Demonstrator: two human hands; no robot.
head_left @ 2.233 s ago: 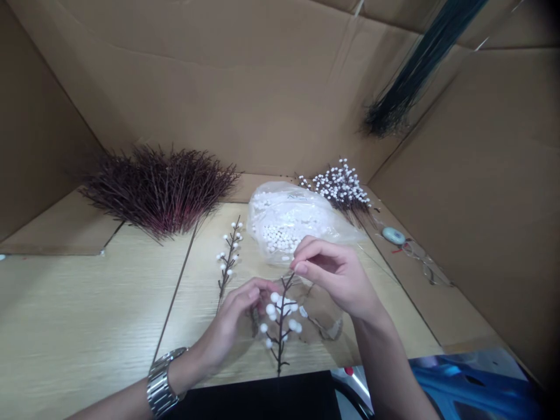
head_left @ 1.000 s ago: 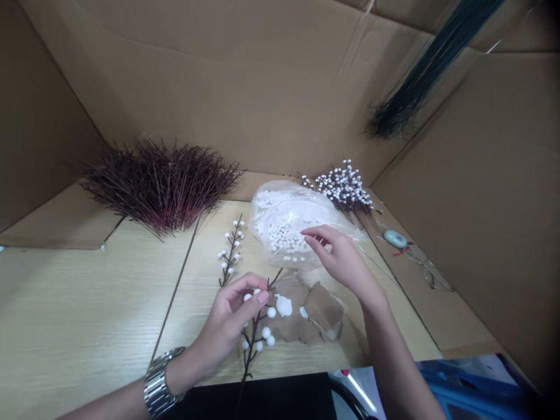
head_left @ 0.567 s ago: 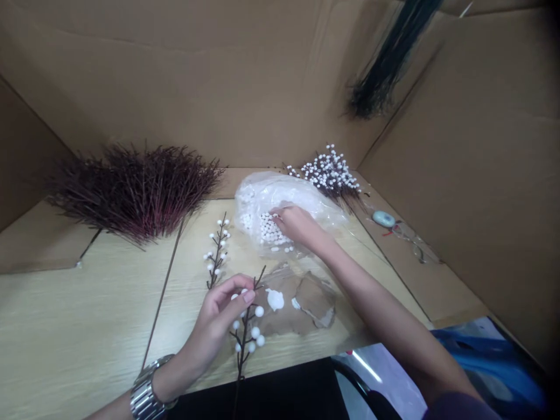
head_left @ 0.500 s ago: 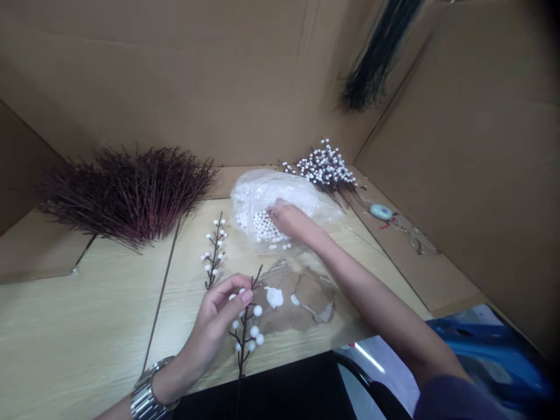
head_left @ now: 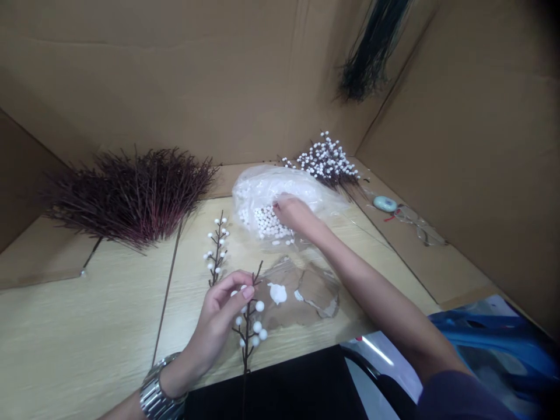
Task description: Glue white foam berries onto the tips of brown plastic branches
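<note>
A brown twig with white berries (head_left: pixel 247 326) is pinched near its upper end between the thumb and fingers of my left hand (head_left: pixel 223 306). My right hand (head_left: pixel 295 214) reaches into the mouth of a clear plastic bag (head_left: pixel 254 181) full of small white balls (head_left: pixel 269 223). Its fingertips are bent together at the balls, and what they hold is too small to make out. Left of the bag, a second berried twig (head_left: pixel 216 251) lies on the table. White glue blobs (head_left: pixel 277 293) sit on a torn piece of cardboard (head_left: pixel 286 315) in front of the bag.
Dark bare twigs (head_left: pixel 144 192) are heaped at the back left. Berried twigs (head_left: pixel 328 158) lie behind the bag. A teal oval object (head_left: pixel 385 203) and glasses (head_left: pixel 422 226) rest at the right. Dark strands (head_left: pixel 371 58) hang above; cardboard walls (head_left: pixel 175 87) surround the table.
The whole view has shifted slightly. My right hand remains at the balls in the bag with its fingers bent, and my left hand still pinches the berried twig.
</note>
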